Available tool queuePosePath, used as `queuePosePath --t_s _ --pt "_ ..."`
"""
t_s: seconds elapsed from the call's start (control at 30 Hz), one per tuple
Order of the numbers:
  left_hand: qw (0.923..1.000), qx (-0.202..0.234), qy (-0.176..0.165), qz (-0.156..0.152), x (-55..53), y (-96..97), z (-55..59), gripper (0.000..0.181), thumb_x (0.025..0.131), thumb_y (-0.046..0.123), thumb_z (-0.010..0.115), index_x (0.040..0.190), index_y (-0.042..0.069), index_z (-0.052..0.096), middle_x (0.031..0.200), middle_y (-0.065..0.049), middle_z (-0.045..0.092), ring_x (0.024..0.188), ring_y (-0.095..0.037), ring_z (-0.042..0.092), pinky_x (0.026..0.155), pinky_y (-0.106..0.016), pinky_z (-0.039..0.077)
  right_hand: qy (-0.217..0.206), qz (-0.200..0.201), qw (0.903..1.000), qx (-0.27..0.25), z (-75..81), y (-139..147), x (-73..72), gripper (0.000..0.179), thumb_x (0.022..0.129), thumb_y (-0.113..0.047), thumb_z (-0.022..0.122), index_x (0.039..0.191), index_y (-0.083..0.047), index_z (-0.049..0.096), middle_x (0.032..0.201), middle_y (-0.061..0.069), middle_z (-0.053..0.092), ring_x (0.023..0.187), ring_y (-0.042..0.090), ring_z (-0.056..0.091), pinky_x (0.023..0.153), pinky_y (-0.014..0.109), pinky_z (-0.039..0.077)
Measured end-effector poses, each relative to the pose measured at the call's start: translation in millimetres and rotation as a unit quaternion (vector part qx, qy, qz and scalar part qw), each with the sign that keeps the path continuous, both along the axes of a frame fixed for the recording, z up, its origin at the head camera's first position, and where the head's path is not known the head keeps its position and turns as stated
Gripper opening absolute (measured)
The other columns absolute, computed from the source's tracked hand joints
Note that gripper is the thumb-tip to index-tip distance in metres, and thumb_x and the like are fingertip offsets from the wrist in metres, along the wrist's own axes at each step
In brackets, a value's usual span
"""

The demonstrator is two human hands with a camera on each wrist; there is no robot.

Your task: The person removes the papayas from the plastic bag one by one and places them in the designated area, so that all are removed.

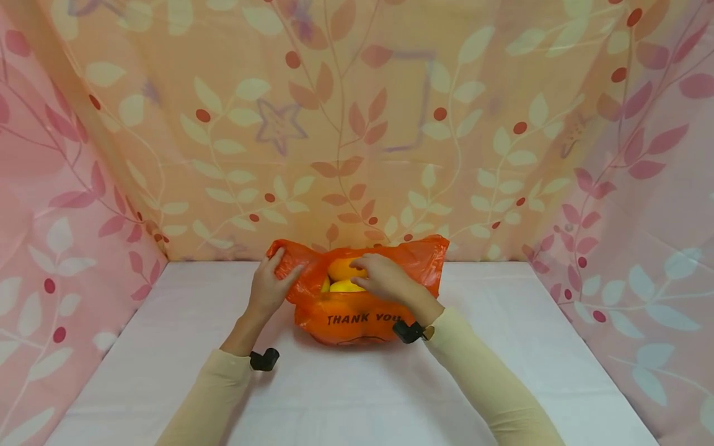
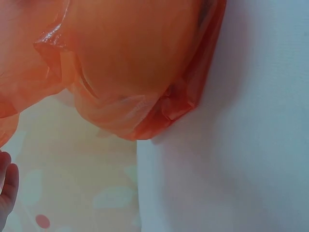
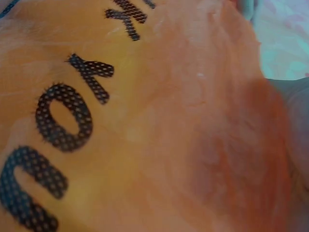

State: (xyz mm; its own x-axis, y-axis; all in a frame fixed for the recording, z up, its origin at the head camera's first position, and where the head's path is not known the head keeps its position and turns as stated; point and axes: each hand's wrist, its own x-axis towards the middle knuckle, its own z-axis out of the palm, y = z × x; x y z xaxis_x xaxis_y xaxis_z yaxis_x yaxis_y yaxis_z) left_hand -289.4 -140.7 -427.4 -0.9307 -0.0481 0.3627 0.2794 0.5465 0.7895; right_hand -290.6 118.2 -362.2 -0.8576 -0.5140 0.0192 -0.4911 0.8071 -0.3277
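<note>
An orange plastic bag [image 1: 312,313] printed THANK YOU stands near the back of the table, its mouth spread wide. Inside the mouth show a rounded orange fruit-like piece [image 1: 337,268] and a yellow one [image 1: 341,286]; their exact kind is unclear. My left hand [image 1: 269,285] holds the bag's upper left edge, thumb on the near side. Over the opening, my right hand [image 1: 385,277] reaches in from the right with loosely bent fingers close to the fruit. The bag's bulging side [image 2: 130,53] fills the left wrist view, and its lettering [image 3: 63,116] the right one.
A white cloth [image 1: 346,396] covers the table beneath the bag. Patterned curtains [image 1: 357,136] rise behind it and at both sides. Each wrist carries a small black camera, such as the left one [image 1: 264,359].
</note>
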Motion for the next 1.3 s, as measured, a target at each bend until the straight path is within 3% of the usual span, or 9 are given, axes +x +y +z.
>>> queuePosePath --t_s 0.23,0.53,0.87,1.3 --pt "0.9985 0.0 0.052 0.014 -1.2 -1.8 -3.5 0.058 0.084 0.01 0.063 0.138 -0.007 0.049 0.136 -0.032 0.049 0.118 -0.047 0.053 0.103 -0.057 0.046 -0.026 -0.001 0.9995 0.021 -5.4 -7.6 -8.2 0.043 0.094 -0.029 0.063 0.13 -0.006 0.061 0.128 0.01 0.064 0.12 0.026 0.058 0.106 0.042 0.047" --pt "0.9994 0.017 0.03 0.003 0.9 -1.4 -3.6 0.056 0.088 0.005 0.055 0.141 -0.006 0.045 0.144 -0.03 0.043 0.13 -0.045 0.045 0.108 -0.056 0.041 -0.026 -0.009 0.9986 0.044 -9.9 -10.1 -13.5 0.042 0.093 -0.031 0.065 0.128 -0.007 0.062 0.126 0.01 0.064 0.116 0.025 0.059 0.106 0.04 0.047" --pt "0.9985 0.028 0.047 0.007 0.9 -1.2 -2.8 0.052 0.09 0.003 0.056 0.14 -0.006 0.047 0.146 -0.027 0.043 0.129 -0.045 0.047 0.103 -0.055 0.046 -0.046 -0.025 0.998 0.037 -10.8 -9.9 -17.3 0.044 0.092 -0.031 0.066 0.13 -0.008 0.061 0.127 0.01 0.063 0.118 0.025 0.058 0.108 0.04 0.046" --pt "0.9984 0.03 0.047 0.01 2.3 -2.2 -1.3 0.055 0.088 0.008 0.064 0.138 -0.007 0.049 0.142 -0.029 0.046 0.127 -0.047 0.05 0.099 -0.055 0.048 -0.055 -0.015 0.997 0.052 -11.8 -20.5 -23.9 0.047 0.09 -0.032 0.069 0.129 -0.008 0.062 0.128 0.008 0.064 0.116 0.024 0.059 0.107 0.039 0.047"
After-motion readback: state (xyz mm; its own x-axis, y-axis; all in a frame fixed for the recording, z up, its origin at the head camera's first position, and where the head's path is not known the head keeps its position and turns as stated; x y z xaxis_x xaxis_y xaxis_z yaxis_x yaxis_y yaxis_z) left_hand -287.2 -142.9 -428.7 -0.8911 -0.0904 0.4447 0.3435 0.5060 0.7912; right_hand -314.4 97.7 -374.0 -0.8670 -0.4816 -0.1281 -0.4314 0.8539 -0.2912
